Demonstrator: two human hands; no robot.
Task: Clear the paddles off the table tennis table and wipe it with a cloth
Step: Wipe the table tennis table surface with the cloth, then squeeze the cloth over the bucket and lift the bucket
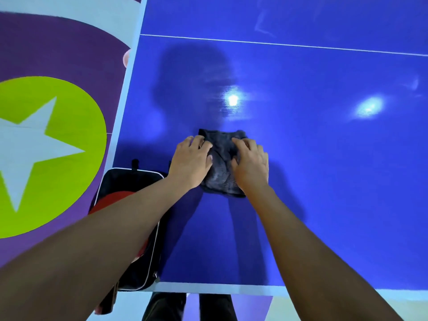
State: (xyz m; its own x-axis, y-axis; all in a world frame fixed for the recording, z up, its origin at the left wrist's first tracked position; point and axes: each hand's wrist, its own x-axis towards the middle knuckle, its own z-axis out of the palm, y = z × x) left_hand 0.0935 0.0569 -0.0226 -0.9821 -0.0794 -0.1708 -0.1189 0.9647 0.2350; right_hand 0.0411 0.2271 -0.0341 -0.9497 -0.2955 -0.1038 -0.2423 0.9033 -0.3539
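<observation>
Through the head camera I look down on a purple floor [58, 56] at far left, painted with a green circle [76, 117] and a pale star [34, 147]. At the near left corner of the blue table [324, 181] lies an open black case [129, 179] with white piping. A red paddle [111, 198] shows inside it, partly hidden by the left forearm crossing above. Further right, near the middle of the near edge but set back from it, the left hand [191, 163] presses down on the left side of a dark grey cloth [221, 167]. Its fingers are spread and only lightly bent, and its thumb lies on the fabric. The cloth sits bunched on the tabletop between both hands. The right hand [251, 163] presses on the cloth's right side the same way, fingers spread and slightly bent, clasping nothing. Beyond the hands, a thin white line [278, 44] runs across the table toward the far right, and two bright glare spots [232, 99] shine on the surface. Dark trousers [166, 306] show below the near edge.
</observation>
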